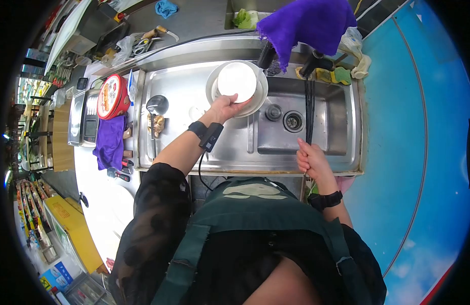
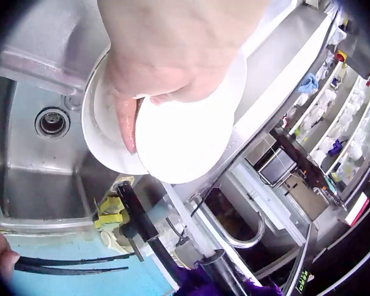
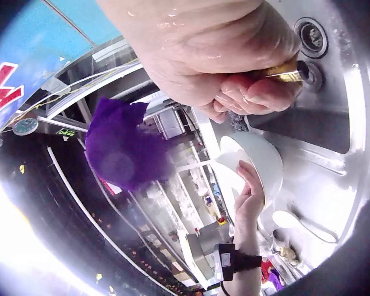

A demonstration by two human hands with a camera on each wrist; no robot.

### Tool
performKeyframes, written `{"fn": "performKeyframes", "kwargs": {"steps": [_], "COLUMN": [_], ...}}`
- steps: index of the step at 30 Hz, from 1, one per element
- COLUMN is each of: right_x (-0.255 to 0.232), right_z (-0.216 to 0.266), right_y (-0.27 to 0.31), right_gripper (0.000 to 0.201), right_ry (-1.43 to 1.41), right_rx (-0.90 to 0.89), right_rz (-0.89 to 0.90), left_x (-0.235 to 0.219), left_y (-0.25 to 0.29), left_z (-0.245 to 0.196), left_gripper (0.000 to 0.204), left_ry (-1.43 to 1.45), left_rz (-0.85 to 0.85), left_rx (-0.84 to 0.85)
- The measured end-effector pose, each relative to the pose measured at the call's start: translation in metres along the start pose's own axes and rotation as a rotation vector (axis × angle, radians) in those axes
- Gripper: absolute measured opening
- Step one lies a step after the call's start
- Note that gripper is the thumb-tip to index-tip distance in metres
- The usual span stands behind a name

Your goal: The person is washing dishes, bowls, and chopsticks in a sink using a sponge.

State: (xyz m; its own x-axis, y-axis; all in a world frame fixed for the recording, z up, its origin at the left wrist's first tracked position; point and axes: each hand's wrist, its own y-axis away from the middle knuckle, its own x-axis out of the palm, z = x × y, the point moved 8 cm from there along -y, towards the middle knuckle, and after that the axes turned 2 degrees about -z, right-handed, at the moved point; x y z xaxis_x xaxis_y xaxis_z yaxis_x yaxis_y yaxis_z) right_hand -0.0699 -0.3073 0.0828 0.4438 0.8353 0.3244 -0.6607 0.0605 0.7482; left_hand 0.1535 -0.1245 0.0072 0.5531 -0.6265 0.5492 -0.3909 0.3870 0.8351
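My left hand (image 1: 227, 108) grips the rim of a small white bowl (image 1: 237, 80), tilted over a larger white bowl (image 1: 211, 92) at the sink's left edge. In the left wrist view, one finger reaches down between the small bowl (image 2: 185, 142) and the larger bowl (image 2: 95, 132). A stream of water (image 2: 194, 225) runs from the black spout (image 2: 222, 271) toward the bowls. Over the sink's front edge, my right hand (image 1: 314, 161) holds a bundle of black chopsticks (image 1: 309, 109) by one end, pointing away from me. A gold band (image 3: 287, 73) shows on them in the right wrist view.
The steel sink basin (image 1: 275, 142) has two drain openings. Purple cloth (image 1: 306, 25) drapes over the faucet, with sponges (image 1: 340, 76) behind the basin. A black ladle (image 1: 157, 104) lies on the left drainboard; a red tin (image 1: 112, 95) and scale (image 1: 84, 119) stand farther left.
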Motion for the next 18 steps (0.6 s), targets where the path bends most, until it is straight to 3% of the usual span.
{"fn": "performKeyframes", "kwargs": {"steps": [2,3,4,7,8,10,12,14,15,17,18], "right_x": [0.002,0.003,0.004,0.006,0.006,0.009,0.012,0.014,0.017,0.019,0.021], "right_z": [0.002,0.004,0.005,0.005,0.003,0.002,0.002,0.002,0.003,0.003,0.003], "right_y": [0.001,0.002,0.001,-0.001,-0.001,-0.004,-0.005,-0.005,-0.005,-0.005,-0.006], "right_gripper": [0.047,0.047,0.047,0.047,0.047,0.048,0.047,0.047,0.048,0.049,0.049], "right_ry": [0.008,0.009,0.010,0.010,0.010,0.021,0.024,0.026,0.036,0.046,0.042], "right_rx": [0.002,-0.003,-0.009,-0.010,-0.006,-0.005,-0.004,-0.004,-0.011,-0.019,-0.016], "right_rz": [-0.008,-0.003,0.002,0.017,0.016,0.024,0.035,0.043,0.052,0.061,0.070], "left_x": [0.008,0.018,0.016,0.040,0.038,0.068,0.075,0.078,0.083,0.078,0.077], "left_y": [-0.007,0.017,0.016,0.043,0.045,0.094,0.102,0.093,0.097,0.085,0.081], "left_z": [-0.016,-0.021,-0.023,-0.054,-0.059,-0.066,-0.070,-0.072,-0.072,-0.071,-0.071], "left_gripper": [0.049,0.051,0.051,0.060,0.060,0.062,0.061,0.057,0.057,0.056,0.056], "left_ry": [-0.222,-0.390,-0.387,-0.804,-0.805,-1.472,-1.573,-1.851,-1.853,-1.940,-1.942], "left_rz": [0.154,0.112,0.110,0.193,0.190,0.033,-0.044,-0.179,-0.179,-0.256,-0.254], "left_rx": [0.225,0.404,0.403,0.888,0.886,1.616,1.607,1.385,1.385,1.053,1.055]}}
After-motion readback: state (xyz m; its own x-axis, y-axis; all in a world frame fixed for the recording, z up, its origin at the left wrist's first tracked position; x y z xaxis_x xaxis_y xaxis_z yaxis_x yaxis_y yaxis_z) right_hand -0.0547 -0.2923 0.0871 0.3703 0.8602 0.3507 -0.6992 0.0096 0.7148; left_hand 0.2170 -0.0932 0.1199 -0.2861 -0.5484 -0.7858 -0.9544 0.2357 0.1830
